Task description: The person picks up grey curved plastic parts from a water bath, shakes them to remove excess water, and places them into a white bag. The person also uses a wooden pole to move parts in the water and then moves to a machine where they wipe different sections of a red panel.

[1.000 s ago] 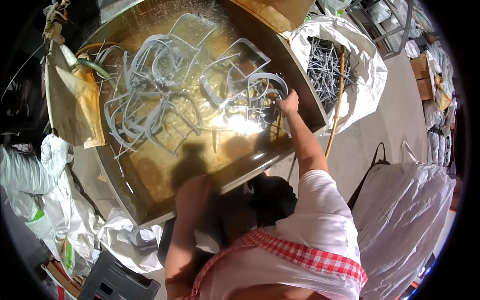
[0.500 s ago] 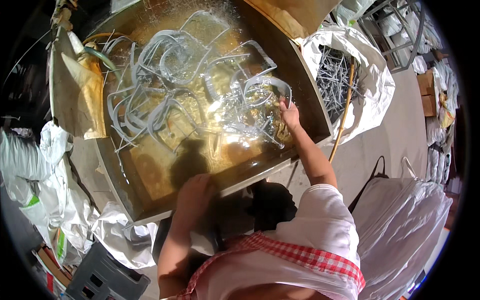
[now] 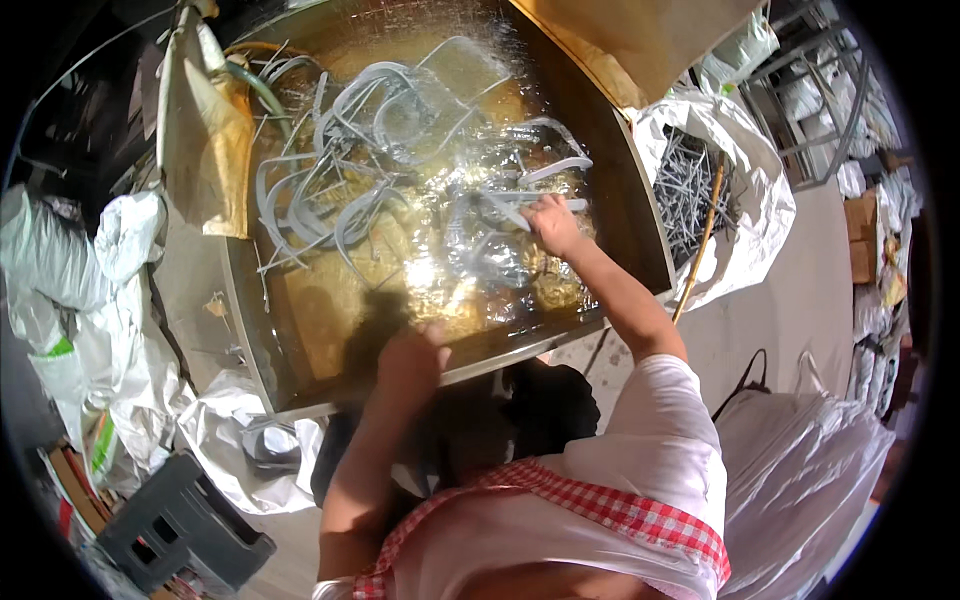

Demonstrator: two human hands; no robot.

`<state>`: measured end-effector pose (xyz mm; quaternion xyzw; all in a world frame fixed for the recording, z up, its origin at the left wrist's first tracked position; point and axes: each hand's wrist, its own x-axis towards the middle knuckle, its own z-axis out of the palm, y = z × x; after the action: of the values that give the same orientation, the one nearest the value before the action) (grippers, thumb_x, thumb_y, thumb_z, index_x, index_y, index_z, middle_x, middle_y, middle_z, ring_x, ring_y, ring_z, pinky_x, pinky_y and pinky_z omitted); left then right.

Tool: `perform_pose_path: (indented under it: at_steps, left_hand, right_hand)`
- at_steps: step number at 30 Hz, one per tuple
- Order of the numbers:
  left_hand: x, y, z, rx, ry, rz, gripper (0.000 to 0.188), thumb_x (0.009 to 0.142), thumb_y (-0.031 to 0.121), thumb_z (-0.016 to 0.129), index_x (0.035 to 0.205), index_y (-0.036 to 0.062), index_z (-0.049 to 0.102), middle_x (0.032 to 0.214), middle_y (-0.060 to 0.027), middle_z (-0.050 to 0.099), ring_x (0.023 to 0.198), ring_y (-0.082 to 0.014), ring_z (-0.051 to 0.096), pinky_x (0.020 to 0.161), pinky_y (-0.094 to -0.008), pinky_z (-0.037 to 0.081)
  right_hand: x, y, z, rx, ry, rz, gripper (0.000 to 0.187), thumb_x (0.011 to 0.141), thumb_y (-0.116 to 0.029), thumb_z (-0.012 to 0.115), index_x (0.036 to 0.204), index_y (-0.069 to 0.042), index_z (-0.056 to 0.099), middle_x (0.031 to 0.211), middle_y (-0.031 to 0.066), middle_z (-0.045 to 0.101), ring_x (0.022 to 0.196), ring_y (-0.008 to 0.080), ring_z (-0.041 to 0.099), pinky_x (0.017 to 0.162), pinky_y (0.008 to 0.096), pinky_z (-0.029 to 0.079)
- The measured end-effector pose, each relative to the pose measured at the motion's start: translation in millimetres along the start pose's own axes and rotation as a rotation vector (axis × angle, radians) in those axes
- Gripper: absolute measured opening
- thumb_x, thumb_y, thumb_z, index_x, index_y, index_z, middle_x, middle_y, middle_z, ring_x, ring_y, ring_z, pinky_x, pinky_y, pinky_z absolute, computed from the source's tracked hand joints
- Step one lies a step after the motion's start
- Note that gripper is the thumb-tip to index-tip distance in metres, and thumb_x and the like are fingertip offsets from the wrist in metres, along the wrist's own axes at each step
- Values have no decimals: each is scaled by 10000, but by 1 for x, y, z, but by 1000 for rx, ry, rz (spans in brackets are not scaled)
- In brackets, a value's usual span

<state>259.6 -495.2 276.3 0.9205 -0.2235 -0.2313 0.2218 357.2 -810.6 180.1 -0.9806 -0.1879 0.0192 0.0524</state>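
A wide metal trough [image 3: 650,235] of shallow, yellowish water lies in front of me. Curved grey plastic strips [image 3: 345,215] with thin side prongs lie tangled in the water on the left and at the back. My right hand [image 3: 555,228] is over the right half of the trough, fingers closed around a grey plastic strip [image 3: 512,212] at the water's surface. Another curved strip [image 3: 560,168] lies just beyond that hand. My left hand [image 3: 412,358] is at the trough's near rim, in shadow and blurred, so its fingers are unclear.
Right of the trough, a white sack [image 3: 765,190] holds many thin grey sticks [image 3: 685,190] and a long wooden stick [image 3: 712,215]. White sacks [image 3: 100,290] and a dark plastic stool [image 3: 185,525] stand on the left. A covered bundle [image 3: 800,470] sits at the lower right.
My right hand has moved left and away from the trough's right side, shifting the strip with it. My left hand has moved slightly right along the near rim. The view has shifted a little.
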Motion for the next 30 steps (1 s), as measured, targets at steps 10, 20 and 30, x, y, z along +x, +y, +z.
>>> perform_pose_path:
  at_steps: [10,20,30]
  left_hand:
    - [3,-25,-46,-390,587,63,535,709,151,682,1196,40,491,1222,-172,495,1221,-362,360,1026,-425,257]
    - [-19,-18,-56,-878,313,115,314,835,191,547,1094,15,531,860,-100,593,732,-185,561,683,-304,451]
    - [-33,-65,-62,-1560,497,-107,308,868,168,488,1116,-3,423,817,-91,535,713,-151,530,611,-257,429]
  right_hand:
    - [31,-132,-167,256,69,-599,165,681,-47,578,833,-106,607,813,29,502,851,223,466,757,337,341]
    - [63,-170,-168,318,172,-617,418,689,31,581,1094,-57,536,1125,128,545,1089,308,475,907,400,393]
    - [47,-115,-149,757,218,438,242,840,-212,600,969,-9,580,777,11,573,651,60,510,586,217,429]
